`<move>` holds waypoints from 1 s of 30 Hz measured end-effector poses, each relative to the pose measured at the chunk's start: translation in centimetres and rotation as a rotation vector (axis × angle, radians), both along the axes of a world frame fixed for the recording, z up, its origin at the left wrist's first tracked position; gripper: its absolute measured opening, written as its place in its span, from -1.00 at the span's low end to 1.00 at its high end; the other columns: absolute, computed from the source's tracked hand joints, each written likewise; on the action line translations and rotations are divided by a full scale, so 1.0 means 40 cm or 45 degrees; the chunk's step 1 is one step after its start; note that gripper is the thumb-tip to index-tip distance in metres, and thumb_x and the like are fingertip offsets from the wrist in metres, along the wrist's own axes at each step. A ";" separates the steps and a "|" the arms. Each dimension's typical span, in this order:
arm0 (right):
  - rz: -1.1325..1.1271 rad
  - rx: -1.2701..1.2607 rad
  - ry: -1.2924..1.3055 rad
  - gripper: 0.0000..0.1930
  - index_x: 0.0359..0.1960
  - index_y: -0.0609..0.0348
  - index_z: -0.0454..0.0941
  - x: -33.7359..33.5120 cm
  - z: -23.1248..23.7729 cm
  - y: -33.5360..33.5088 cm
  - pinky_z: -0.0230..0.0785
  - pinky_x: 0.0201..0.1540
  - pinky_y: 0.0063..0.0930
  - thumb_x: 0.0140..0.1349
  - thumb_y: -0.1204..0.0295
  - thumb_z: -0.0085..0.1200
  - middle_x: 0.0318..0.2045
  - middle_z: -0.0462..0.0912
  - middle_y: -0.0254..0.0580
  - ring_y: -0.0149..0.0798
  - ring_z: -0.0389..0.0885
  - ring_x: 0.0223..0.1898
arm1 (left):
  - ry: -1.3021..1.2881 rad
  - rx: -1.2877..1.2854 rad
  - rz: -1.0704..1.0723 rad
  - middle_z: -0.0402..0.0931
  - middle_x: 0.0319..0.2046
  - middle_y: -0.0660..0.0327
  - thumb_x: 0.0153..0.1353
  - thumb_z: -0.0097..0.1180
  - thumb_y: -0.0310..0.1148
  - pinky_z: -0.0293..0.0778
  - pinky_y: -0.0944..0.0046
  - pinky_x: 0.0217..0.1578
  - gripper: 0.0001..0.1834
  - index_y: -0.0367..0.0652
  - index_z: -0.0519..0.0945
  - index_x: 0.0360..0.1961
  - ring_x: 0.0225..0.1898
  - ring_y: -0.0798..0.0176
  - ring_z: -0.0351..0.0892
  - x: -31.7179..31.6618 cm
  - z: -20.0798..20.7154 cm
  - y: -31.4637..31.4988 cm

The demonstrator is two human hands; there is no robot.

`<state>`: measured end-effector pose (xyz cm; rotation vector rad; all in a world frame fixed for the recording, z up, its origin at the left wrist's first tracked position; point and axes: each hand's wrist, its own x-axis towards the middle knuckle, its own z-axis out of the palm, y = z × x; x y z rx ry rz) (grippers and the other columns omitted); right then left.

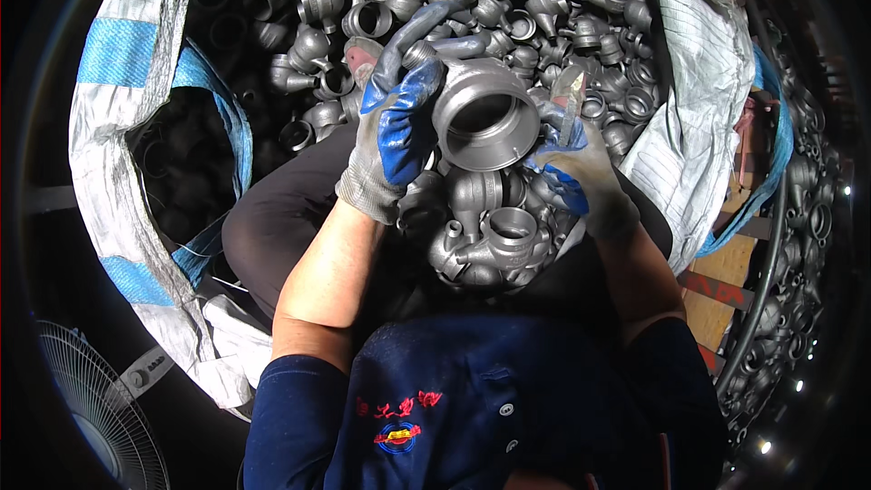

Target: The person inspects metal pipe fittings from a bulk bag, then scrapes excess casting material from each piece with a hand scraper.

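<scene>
My left hand (399, 113), in a grey knit glove with a blue coated palm, is closed round a dark grey metal casting (490, 152). The casting's wide round opening is turned toward me, with a stepped collar below it. On its other side is my right hand (572, 168), in a similar soiled glove, its fingers curled round a narrow flat blade-like tool (572, 118) pointing away from me. The tool's exact kind is unclear, and the right fingertips are partly hidden behind the casting. Close beneath both hands, several grey castings (494, 240) lie heaped at my lap.
A large white woven bulk bag (132, 141) with blue straps surrounds a deep pile of similar castings (544, 4). More castings (771, 336) lie beyond its right side, by a wooden board (726, 277) and a black cable. At lower left stands a fan (91, 408).
</scene>
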<state>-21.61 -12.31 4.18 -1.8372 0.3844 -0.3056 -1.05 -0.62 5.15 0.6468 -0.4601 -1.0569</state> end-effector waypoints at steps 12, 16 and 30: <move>-0.198 0.850 -0.095 -0.49 0.16 0.38 0.39 0.018 0.065 0.040 0.39 0.02 -0.52 0.13 0.51 0.09 -0.20 0.58 -0.21 -0.41 0.58 -0.16 | 0.767 0.089 -0.234 0.58 -0.06 0.11 0.45 -0.20 -0.17 0.61 0.20 -0.04 -0.63 -0.19 0.49 0.04 -0.05 0.22 0.61 -0.005 -0.208 -0.025; -0.335 0.823 -0.024 -0.50 0.16 0.38 0.38 0.013 0.072 0.058 0.38 0.05 -0.51 0.15 0.48 0.08 -0.08 0.57 -0.15 -0.40 0.57 -0.11 | 0.780 0.223 -0.185 0.55 0.00 0.08 0.45 -0.20 -0.14 0.60 0.16 0.00 -0.60 -0.20 0.47 0.06 -0.03 0.16 0.61 -0.031 -0.230 -0.026; -0.313 0.842 -0.064 -0.53 0.15 0.37 0.41 0.024 0.094 0.073 0.40 0.03 -0.52 0.17 0.47 0.06 -0.02 0.58 -0.15 -0.43 0.56 -0.09 | 0.829 -0.043 -0.510 0.50 0.01 -0.01 0.47 -0.36 -0.14 0.58 0.10 0.04 -0.54 -0.29 0.39 0.10 0.01 0.09 0.58 -0.057 -0.211 -0.014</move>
